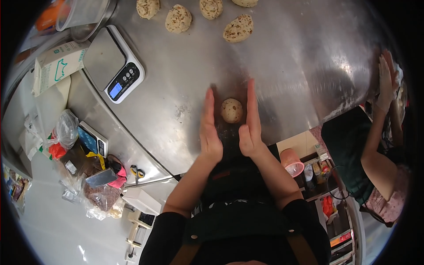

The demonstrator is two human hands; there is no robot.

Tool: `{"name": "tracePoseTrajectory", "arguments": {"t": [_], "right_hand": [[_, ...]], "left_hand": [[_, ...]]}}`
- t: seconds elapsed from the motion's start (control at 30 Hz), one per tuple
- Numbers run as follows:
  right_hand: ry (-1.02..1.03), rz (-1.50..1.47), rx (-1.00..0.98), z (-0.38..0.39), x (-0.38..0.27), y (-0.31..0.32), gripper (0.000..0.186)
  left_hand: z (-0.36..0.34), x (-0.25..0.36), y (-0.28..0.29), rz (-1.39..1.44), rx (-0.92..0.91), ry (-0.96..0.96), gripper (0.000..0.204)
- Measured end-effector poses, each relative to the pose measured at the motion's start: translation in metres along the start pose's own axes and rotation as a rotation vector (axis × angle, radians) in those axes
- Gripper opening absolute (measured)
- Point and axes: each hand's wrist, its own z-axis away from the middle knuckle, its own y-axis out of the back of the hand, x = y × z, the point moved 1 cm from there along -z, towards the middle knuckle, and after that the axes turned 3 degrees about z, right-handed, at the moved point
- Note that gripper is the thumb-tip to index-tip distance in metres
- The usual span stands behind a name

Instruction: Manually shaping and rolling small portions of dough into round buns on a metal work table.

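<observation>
A small round ball of dough [231,111], pale with brown bits in it, rests on the metal worktop [291,79] close to its front edge. My left hand [210,126] stands on edge at the ball's left, fingers stretched forward. On the other side, my right hand [251,121] mirrors it, palm turned inward and fingers straight. The ball sits between the two palms; a narrow gap shows on each side. Farther back lie several larger dough pieces, among them an oval one [238,28] and a rounder one [178,19].
A digital scale [124,66] stands at left, beside a carton [59,66] and clear plastic tubs [84,15]. Lower left are scissors [137,172], a phone [101,178] and plastic bags. At right, a co-worker's hands [386,79] meet over the table edge. A pink bin [291,162] sits below.
</observation>
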Motion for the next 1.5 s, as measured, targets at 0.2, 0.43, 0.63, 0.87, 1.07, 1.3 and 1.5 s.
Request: {"name": "tracePoseTrajectory", "arguments": {"t": [0.2,0.43,0.63,0.87,1.07,1.3,1.5], "right_hand": [[0.025,0.014,-0.047,-0.013,0.001,-0.001,0.078],[-0.027,0.015,-0.030,-0.003,-0.005,-0.008,0.081],[0.122,0.017,0.063,0.004,0.003,0.002,0.082],[-0.003,0.046,-0.011,-0.015,-0.002,0.005,0.077],[0.013,0.015,-0.009,-0.010,-0.003,-0.005,0.076],[0.018,0.047,0.013,0.013,-0.004,-0.008,0.078],[0.055,0.061,0.048,-0.001,-0.003,0.009,0.073]], "left_hand": [[0.001,-0.014,-0.003,-0.283,-0.130,-0.123,0.068],[-0.001,-0.006,-0.004,-0.226,-0.078,-0.151,0.065],[-0.004,0.002,-0.005,-0.226,-0.128,0.045,0.063],[0.002,-0.007,-0.005,-0.288,-0.158,-0.055,0.065],[0.001,-0.020,-0.005,-0.247,-0.081,-0.249,0.063],[-0.008,0.004,-0.006,-0.421,-0.225,-0.018,0.064],[-0.002,-0.002,-0.009,0.001,-0.037,0.017,0.067]]}}
